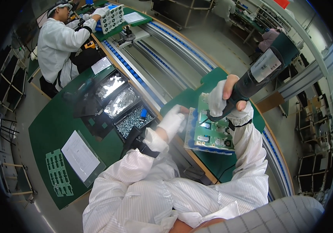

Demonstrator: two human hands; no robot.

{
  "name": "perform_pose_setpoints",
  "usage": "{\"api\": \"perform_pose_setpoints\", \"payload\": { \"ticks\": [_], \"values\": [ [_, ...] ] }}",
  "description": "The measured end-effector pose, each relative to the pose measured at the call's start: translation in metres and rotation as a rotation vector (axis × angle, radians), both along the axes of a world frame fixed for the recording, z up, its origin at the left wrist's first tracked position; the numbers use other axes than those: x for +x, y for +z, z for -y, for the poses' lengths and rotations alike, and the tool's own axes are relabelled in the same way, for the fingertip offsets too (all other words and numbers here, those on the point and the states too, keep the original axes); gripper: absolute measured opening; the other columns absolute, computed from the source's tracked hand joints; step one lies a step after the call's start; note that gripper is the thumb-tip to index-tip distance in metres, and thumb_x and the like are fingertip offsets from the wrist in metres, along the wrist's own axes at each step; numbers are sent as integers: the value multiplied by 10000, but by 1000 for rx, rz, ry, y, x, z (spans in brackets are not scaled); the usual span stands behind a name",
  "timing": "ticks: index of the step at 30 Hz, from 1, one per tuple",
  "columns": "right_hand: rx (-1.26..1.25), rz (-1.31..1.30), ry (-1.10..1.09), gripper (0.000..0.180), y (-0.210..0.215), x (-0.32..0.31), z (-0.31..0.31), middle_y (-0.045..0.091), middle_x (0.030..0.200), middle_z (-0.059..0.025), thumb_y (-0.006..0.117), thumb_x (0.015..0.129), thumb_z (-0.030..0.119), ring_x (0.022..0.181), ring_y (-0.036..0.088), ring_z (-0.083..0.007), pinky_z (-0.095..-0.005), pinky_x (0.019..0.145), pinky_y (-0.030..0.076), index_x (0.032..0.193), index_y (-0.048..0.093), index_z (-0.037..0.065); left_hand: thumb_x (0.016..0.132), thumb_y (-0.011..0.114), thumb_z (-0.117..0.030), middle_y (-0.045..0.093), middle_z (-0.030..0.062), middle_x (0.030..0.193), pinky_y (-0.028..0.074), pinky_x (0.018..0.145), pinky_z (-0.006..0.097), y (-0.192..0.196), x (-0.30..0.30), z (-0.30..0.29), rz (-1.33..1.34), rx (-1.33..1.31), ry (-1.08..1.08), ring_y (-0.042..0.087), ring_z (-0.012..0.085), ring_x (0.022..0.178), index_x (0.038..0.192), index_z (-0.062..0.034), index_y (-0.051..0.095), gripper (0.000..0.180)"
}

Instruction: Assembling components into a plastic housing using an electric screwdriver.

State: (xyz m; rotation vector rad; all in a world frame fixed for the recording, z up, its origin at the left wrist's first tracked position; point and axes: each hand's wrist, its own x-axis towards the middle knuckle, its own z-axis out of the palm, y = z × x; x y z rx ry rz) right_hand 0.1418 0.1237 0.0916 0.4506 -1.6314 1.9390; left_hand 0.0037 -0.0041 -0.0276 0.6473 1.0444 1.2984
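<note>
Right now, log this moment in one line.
right hand: grips dark power tool; left hand: near left edge of green board, contact unclear; tool: angled down toward board; screws: left of left hand

Dark-shelved racks (9, 73) stand on a grey floor (199, 40).

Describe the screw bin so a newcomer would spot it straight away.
Find the large green table on the left, where three black bins stand in a row. The screw bin is the one nearest the left hand. It alone holds loose screws and something blue; its neighbours hold pale pieces.
</note>
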Motion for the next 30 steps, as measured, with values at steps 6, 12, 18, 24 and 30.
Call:
{"api": "perform_pose_setpoints", "payload": {
  "ticks": [6, 12, 18, 24, 30],
  "values": [
    [50, 0, 94, 479, -2, -1, -1, 587, 742, -124, 833, 732, 360, 628, 620, -262, -369, 594, 521, 901, 519, 40, 1000, 446, -148, 568, 73, 653, 373, 403, 241, 12, 1, 11, -44, -46, 11, 499, 134, 467, 1044, 6, 530, 181],
    [-21, -90, 39, 473, 10, 1, 12, 529, 728, -79, 704, 849, 457, 570, 559, -199, -341, 514, 475, 978, 495, 53, 959, 551, -129, 606, 78, 702, 390, 411, 226, 31, 3, 20, -112, -18, 5, 538, 134, 475, 1027, -7, 545, 141],
    [-142, -214, -71, 484, 23, 8, 10, 512, 710, -49, 647, 870, 521, 598, 580, -193, -342, 518, 478, 1006, 497, 82, 930, 609, -104, 630, 56, 807, 476, 456, 235, 30, 9, 20, -18, 19, -71, 596, 129, 575, 1040, -11, 561, 153],
    [-171, -182, -132, 467, 16, 6, 12, 508, 706, -44, 649, 873, 512, 596, 573, -189, -332, 519, 476, 1010, 499, 91, 934, 613, -114, 637, 87, 965, 578, 591, 278, 25, 14, 21, 264, 33, -70, 661, 176, 766, 1040, -5, 590, 154],
    [-103, -191, -139, 480, 19, 5, 19, 512, 713, -58, 660, 866, 510, 590, 571, -200, -346, 535, 487, 1012, 495, 83, 956, 591, -153, 655, 98, 886, 526, 482, 239, 22, 18, 21, 199, 19, -96, 634, 154, 611, 996, 6, 605, 164]
  ]
}}
